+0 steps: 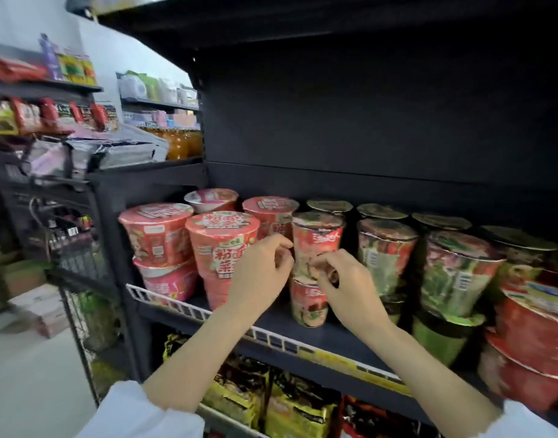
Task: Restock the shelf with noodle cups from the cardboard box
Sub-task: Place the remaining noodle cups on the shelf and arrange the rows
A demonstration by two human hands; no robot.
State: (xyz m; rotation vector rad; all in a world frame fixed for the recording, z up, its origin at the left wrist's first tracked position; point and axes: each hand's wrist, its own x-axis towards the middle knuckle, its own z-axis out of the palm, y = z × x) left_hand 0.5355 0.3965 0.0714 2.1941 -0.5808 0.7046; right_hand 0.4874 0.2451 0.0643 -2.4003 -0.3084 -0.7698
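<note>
White sleeves [138, 412] sit lowest in view, and both forearms reach up from them to the dark shelf [322, 335]. Left hand [259, 273] is up at the front row, fingers curled, thumb and forefinger drawn together near the rim of the slim pink cup [315, 245]; whether it actually pinches anything, I can't tell. Right hand [344, 284] is right in front of that same cup, fingers curled and touching its lower wall where it meets the bottom cup [309, 303] it is stacked on. So the pink stack stands between the two hands, just behind their fingertips, upright on the shelf.

To the left of the left hand stands a wide red cup [222, 245], partly covered by the wrist. Further left, another red cup [156, 235] sits on a pink bowl [168, 281]. To the right of the right hand, green cups [454, 273] are stacked in rows, and red bowls [533, 336] are piled at the far right edge. A white wire rail [176, 306] runs along the shelf front. Below it, yellow packets [296, 409] fill the lower shelf. No box shows in this view.
</note>
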